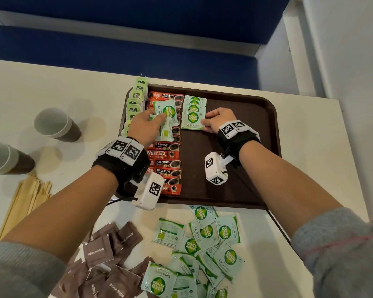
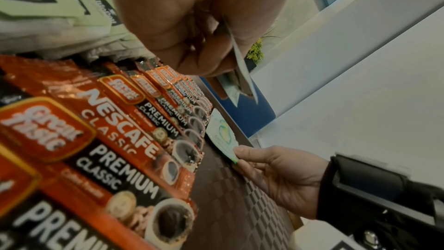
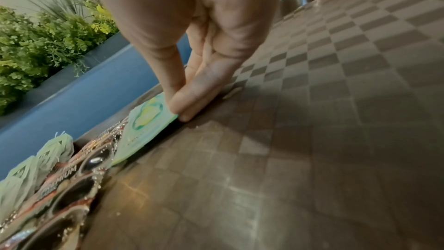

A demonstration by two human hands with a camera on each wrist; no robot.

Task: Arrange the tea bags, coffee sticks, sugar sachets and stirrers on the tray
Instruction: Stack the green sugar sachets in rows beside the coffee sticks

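A brown tray holds a column of green tea bags at its left edge, then red coffee sticks, then an overlapping row of green Coco sugar sachets. My left hand hovers over the coffee sticks and grips a small fan of Coco sachets, seen edge-on as held sachets in the left wrist view. My right hand pinches the right corner of the nearest laid sachet, thumb on top and fingertips at the tray floor.
Loose Coco sachets and brown sugar sachets lie on the white table in front of the tray. Wooden stirrers and two paper cups are at the left. The tray's right half is bare.
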